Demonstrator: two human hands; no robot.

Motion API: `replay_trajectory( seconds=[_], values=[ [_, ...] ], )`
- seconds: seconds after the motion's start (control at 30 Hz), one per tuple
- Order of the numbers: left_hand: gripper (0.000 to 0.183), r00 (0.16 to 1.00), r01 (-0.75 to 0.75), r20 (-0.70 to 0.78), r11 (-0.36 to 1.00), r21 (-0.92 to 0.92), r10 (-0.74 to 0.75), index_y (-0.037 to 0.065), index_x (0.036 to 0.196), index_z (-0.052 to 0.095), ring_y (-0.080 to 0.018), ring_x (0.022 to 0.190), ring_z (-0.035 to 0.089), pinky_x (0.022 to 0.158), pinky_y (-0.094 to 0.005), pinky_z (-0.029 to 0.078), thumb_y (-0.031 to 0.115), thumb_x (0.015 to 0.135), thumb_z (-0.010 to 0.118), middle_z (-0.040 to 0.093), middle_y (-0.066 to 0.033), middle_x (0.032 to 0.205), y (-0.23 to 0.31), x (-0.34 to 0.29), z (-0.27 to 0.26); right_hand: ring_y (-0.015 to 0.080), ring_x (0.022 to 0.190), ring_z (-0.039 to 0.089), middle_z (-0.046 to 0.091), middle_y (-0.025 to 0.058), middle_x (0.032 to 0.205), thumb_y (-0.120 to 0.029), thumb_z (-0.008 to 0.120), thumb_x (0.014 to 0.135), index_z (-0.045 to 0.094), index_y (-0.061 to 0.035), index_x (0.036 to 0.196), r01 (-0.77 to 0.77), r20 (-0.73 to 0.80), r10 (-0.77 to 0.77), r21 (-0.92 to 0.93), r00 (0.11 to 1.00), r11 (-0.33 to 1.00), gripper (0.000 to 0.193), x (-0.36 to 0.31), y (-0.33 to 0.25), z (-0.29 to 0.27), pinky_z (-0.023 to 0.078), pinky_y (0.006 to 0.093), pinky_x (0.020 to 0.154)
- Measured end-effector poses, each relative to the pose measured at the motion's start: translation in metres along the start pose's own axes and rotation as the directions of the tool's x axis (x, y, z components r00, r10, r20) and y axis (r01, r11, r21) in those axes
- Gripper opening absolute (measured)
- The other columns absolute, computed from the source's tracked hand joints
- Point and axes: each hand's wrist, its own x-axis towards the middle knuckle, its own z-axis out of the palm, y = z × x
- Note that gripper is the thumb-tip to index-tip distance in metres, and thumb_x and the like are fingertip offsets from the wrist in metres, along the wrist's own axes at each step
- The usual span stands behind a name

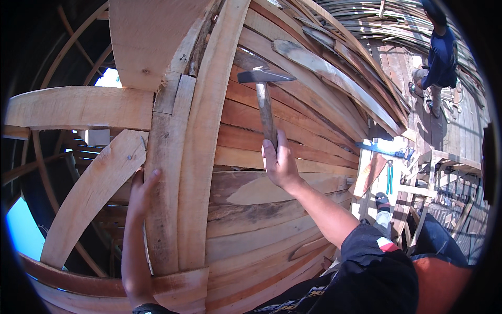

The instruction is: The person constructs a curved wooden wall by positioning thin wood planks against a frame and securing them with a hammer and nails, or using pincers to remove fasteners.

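My right hand (pixel 281 161) is wrapped round the wooden handle of a hammer (pixel 265 104), raised in front of a wall of planks. The hammer's dark metal head points up, away from my hand. My left hand (pixel 141 192) holds the edge of an upright wooden post (pixel 166 209), thumb on its face and the other fingers partly hidden at its left side. Just above those fingers lies the end of a curved wooden brace (pixel 99 188). A nail (pixel 143 142) sticks out of the brace near its tip, beside the post.
A horizontal beam (pixel 78 109) and a wide board (pixel 151 42) meet the post. Overlapping planks (pixel 282 131) fill the middle. At right lie a handsaw (pixel 386 148) and green-handled pliers (pixel 389 177). Another person (pixel 441 60) stands on the decking at upper right.
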Motion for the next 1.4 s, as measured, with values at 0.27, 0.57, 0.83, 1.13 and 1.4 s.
replay_trajectory(
  seconds=[0.27,0.57,0.83,1.13,1.4],
  values=[
    [0.06,0.999,0.032,-0.008,0.999,0.004,-0.031,-0.006,0.127,0.048,-0.0228,0.113,0.052,0.1,-0.0349,0.037,0.037,0.087,0.063,0.056,-0.0158,0.122,0.003,-0.002,0.002,0.0359,0.06,0.056,0.055,0.0178,0.065,-0.019,0.047,0.097,0.041,-0.0011,0.104,0.082,-0.035,-0.078,0.127,0.996,0.988,0.02,0.076,-0.058,0.105,0.041,0.0449,0.054],
    [0.07,0.999,0.037,0.006,0.999,0.029,-0.037,-0.007,0.131,0.044,-0.0244,0.118,0.049,0.103,-0.0353,0.035,0.042,0.085,0.064,0.053,-0.0175,0.127,-0.005,-0.002,-0.002,0.0137,0.049,0.047,0.049,0.0054,0.066,-0.02,0.043,0.1,0.038,-0.0025,0.105,0.289,-0.2,-0.235,0.308,0.951,0.907,0.019,0.063,-0.074,0.098,0.039,0.0346,0.045],
    [0.073,0.998,0.064,0.008,0.998,0.016,-0.064,-0.008,0.133,0.042,-0.0267,0.12,0.048,0.104,-0.0355,0.033,0.042,0.085,0.064,0.049,-0.0198,0.131,-0.011,0.001,-0.003,0.0424,0.058,0.058,0.055,0.0221,0.063,-0.015,0.048,0.097,0.036,0.0,0.108,0.072,0.023,-0.075,0.087,0.997,0.994,0.022,0.076,-0.06,0.099,0.041,0.045,0.051],
    [0.075,1.0,0.027,0.003,0.999,0.033,-0.028,-0.008,0.134,0.04,-0.0271,0.122,0.047,0.105,-0.0354,0.033,0.043,0.085,0.065,0.048,-0.0204,0.132,-0.001,0.008,-0.002,0.0399,0.054,0.059,0.055,0.0216,0.06,-0.014,0.049,0.096,0.035,0.001,0.101,0.069,-0.003,-0.069,0.083,0.998,0.994,0.021,0.086,-0.056,0.131,0.042,0.0448,0.048],
    [0.076,1.0,0.011,-0.012,0.999,0.051,-0.011,-0.008,0.135,0.04,-0.0267,0.122,0.046,0.105,-0.0355,0.033,0.043,0.085,0.065,0.048,-0.0202,0.133,-0.005,0.005,-0.002,0.0377,0.059,0.055,0.055,0.0189,0.066,-0.018,0.05,0.095,0.039,0.0016,0.103,0.257,-0.319,-0.198,0.156,0.927,0.954,0.024,0.081,-0.076,0.108,0.043,0.0435,0.056]
  ],
)
